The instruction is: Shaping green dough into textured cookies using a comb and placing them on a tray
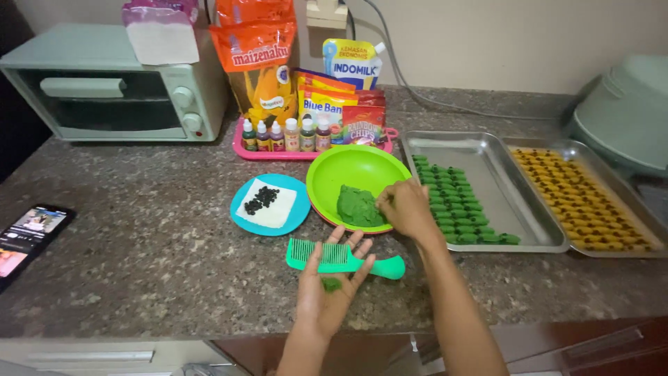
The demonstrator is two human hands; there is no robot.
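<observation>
A small lump of green dough [331, 284] sits on my left hand [327, 289], palm up, fingers spread apart and flat, just above the near edge of the surface [139, 257]. My right hand [405, 207] reaches into the green bowl [348, 170], fingers pinched together on the big mound of green dough [360, 207] at the bowl's near side.

Just under my left fingertips lies a green comb [344, 258], teeth pointing away from me, handle running right. Left of the bowl, touching its rim, is a blue plate [243, 216] with a white sheet carrying dark chips [262, 199].

Right of my right hand, the first steel tray [501, 188] holds rows of green pieces [456, 205] along its left half; its right half is bare metal. A 2nd tray [619, 188] just beside it is filled with yellow pieces [581, 198].

Behind the bowl, a pink tray [278, 154] holds small colouring bottles [285, 136] and bags. A pale green oven [104, 87] stands far left, a phone [28, 237] lies at the left edge. Open speckled stone spreads between phone and plate; the front edge drops off just below my wrists.
</observation>
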